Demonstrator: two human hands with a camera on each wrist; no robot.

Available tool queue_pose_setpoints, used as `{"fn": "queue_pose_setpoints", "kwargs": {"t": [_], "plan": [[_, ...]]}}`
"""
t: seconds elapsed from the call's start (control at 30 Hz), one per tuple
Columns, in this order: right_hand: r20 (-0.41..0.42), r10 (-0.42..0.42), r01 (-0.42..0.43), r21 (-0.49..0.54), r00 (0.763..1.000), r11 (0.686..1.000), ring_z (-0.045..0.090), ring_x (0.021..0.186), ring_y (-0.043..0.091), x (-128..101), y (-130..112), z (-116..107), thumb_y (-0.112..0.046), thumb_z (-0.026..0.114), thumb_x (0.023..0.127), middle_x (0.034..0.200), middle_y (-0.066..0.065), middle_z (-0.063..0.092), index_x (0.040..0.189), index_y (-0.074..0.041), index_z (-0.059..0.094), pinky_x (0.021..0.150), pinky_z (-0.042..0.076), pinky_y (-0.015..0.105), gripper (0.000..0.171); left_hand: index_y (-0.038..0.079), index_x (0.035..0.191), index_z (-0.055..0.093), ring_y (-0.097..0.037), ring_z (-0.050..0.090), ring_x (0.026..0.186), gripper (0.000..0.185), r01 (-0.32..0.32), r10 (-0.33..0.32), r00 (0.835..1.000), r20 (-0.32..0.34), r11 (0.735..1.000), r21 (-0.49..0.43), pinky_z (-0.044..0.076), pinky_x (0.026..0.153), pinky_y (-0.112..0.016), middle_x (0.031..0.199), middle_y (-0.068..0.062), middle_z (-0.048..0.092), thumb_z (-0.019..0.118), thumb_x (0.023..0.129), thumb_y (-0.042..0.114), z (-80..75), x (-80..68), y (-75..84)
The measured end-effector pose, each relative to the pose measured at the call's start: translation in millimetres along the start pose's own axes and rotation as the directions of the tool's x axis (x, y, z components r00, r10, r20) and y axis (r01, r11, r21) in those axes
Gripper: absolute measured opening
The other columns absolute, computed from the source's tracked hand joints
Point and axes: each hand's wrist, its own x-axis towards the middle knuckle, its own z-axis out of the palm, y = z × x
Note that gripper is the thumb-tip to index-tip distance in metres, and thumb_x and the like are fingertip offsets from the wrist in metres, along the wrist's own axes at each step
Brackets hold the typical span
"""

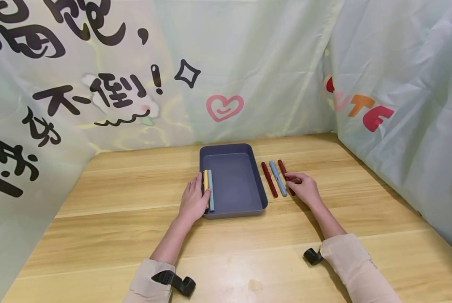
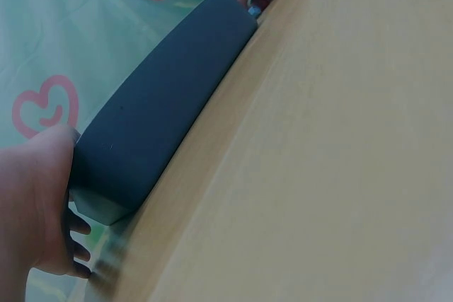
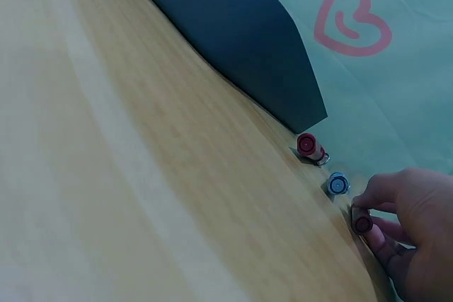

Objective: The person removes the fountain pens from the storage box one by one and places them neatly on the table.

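A dark grey-blue tray [image 1: 233, 181] lies on the table. The left hand [image 1: 192, 200] grips its left wall, thumb over the rim and fingers outside, as the left wrist view also shows. Along that wall inside lie a yellow pen [image 1: 205, 180] and a light blue pen [image 1: 211, 193]. To the tray's right, a dark red pen [image 1: 269, 179] and a blue pen [image 1: 278, 179] lie side by side on the wood. Beside them, the right hand [image 1: 304, 188] pinches another dark red pen [image 3: 362, 224] between thumb and fingers, low at the tabletop.
Printed cloth [image 1: 271, 84] hangs behind the wooden table [image 1: 116, 202] and along its right side. A black wrist camera [image 1: 188, 286] sits on the left sleeve, and another black camera [image 1: 312, 256] on the right.
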Motion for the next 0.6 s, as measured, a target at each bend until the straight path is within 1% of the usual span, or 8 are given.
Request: {"fn": "queue_pose_setpoints", "kwargs": {"t": [0.17,0.37,0.6], "plan": [[0.005,0.006,-0.006,-0.001,1.0,1.0,0.056,0.094,0.032,-0.3,-0.5,-0.3,-0.005,0.06,0.085,0.105,0.022,0.06,0.115,0.003,0.062,0.077,0.043,0.038,0.032,0.008,0.148,0.01,-0.041,0.012,0.133,0.062,0.001,-0.001,1.0,0.003,1.0,-0.003,0.01,0.107,-0.049,0.148,-0.019,0.017,0.038,0.098,0.032,0.2,-0.4,-0.7],[0.009,0.009,-0.009,0.012,1.0,1.0,0.055,0.096,0.032,-0.4,0.3,-0.6,-0.007,0.06,0.085,0.111,0.022,0.058,0.115,0.002,0.062,0.076,0.044,0.037,0.031,0.008,0.148,0.011,-0.041,0.012,0.133,0.062,-0.004,0.004,1.0,-0.001,1.0,-0.007,0.01,0.107,-0.049,0.148,-0.019,0.018,0.038,0.098,0.031,0.2,-0.3,-0.9],[0.002,0.007,-0.007,0.038,1.0,0.999,0.057,0.093,0.03,-0.1,1.3,-1.1,-0.006,0.061,0.085,0.109,0.021,0.059,0.113,0.003,0.063,0.072,0.045,0.032,0.029,0.007,0.148,0.011,-0.041,0.012,0.133,0.062,-0.014,0.014,1.0,-0.007,1.0,-0.016,0.011,0.107,-0.05,0.147,-0.021,0.018,0.039,0.098,0.031,0.4,-0.1,-1.2]]}}
